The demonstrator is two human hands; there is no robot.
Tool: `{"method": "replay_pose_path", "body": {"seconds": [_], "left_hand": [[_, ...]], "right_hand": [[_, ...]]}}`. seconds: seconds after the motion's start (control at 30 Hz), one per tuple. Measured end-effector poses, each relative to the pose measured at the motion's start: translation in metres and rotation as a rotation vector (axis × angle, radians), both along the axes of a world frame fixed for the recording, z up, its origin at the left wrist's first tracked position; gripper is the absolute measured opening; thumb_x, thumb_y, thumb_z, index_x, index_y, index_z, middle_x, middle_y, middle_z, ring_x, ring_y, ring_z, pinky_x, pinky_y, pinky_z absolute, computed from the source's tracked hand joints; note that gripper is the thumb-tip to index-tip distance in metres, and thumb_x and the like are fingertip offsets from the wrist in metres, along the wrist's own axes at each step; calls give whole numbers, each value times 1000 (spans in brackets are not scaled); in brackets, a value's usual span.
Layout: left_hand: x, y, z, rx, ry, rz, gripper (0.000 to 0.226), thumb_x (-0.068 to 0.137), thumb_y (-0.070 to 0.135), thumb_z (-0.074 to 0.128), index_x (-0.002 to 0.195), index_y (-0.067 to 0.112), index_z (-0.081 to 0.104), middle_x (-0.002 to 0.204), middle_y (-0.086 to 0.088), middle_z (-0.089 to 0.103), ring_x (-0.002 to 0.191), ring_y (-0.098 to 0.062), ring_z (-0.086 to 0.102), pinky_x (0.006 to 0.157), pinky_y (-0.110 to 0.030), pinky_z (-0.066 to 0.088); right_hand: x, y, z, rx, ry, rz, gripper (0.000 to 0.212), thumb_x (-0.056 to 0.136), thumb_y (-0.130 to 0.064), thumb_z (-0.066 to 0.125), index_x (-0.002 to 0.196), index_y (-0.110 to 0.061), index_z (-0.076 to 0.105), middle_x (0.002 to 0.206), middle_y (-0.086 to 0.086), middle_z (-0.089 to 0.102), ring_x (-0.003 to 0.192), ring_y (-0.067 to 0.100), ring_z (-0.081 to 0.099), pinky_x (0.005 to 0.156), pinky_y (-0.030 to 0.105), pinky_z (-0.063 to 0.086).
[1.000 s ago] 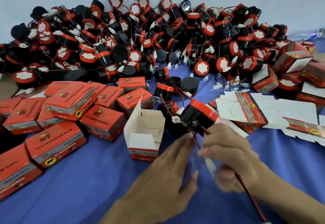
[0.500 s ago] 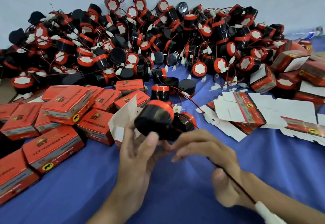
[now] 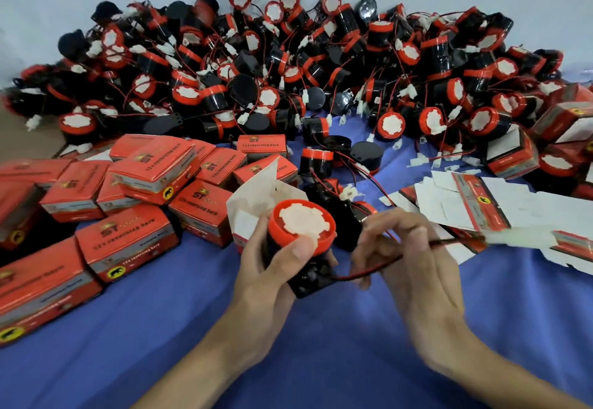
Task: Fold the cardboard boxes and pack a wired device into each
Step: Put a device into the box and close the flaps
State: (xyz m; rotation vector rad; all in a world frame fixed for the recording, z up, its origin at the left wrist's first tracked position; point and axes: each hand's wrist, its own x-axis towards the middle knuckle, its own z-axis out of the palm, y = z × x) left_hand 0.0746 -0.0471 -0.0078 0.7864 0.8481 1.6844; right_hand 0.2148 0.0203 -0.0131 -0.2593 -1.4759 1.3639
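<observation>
My left hand grips a black wired device with a red cap and white centre, cap turned up toward me. Its red-and-black wire runs right through the fingers of my right hand, which pinches it; the white plug sticks out blurred to the right. Just behind the device stands an open folded box, white inside, its flap raised, partly hidden by my left hand.
Closed red boxes are stacked at the left. A big heap of black-and-red wired devices fills the back. Flat unfolded box blanks lie at the right on the blue cloth. More boxes sit far right.
The device passed from my right hand to my left and turned cap-up. My right hand slid along the wire, and the plug swung from lower right out to the right.
</observation>
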Motion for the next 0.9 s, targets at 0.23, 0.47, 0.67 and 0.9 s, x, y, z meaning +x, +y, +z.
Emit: {"method": "replay_pose_path", "body": {"seconds": [0.23, 0.47, 0.67, 0.9], "left_hand": [[1, -2, -3, 14, 412, -82, 60, 48, 56, 88, 98, 32, 65, 91, 13, 69, 88, -3, 66, 76, -18, 52], [3, -2, -6, 28, 667, -130, 52, 60, 40, 77, 103, 20, 55, 96, 11, 63, 87, -5, 62, 73, -15, 50], [4, -3, -12, 18, 739, -160, 49, 63, 33, 84, 99, 32, 51, 108, 6, 63, 97, -23, 68, 79, -40, 58], [8, -2, -14, -9, 751, -145, 60, 67, 25, 83, 105, 32, 38, 97, 7, 55, 81, -14, 60, 67, -30, 55]], "right_hand": [[0, 6, 8, -146, -184, -125, 35, 74, -23, 61, 108, -17, 63, 62, -8, 59, 43, 6, 49, 44, 14, 42], [-3, -1, 6, -45, -331, -154, 14, 77, -20, 60, 78, -12, 72, 77, -6, 63, 86, -3, 65, 70, 10, 48], [1, 9, 5, -59, -421, -220, 18, 80, -4, 68, 70, -19, 69, 70, -1, 63, 69, 1, 63, 62, 12, 46], [6, 2, 6, 183, -398, -198, 19, 84, -29, 62, 103, -32, 61, 90, -9, 68, 90, 14, 67, 78, 19, 51]]}}
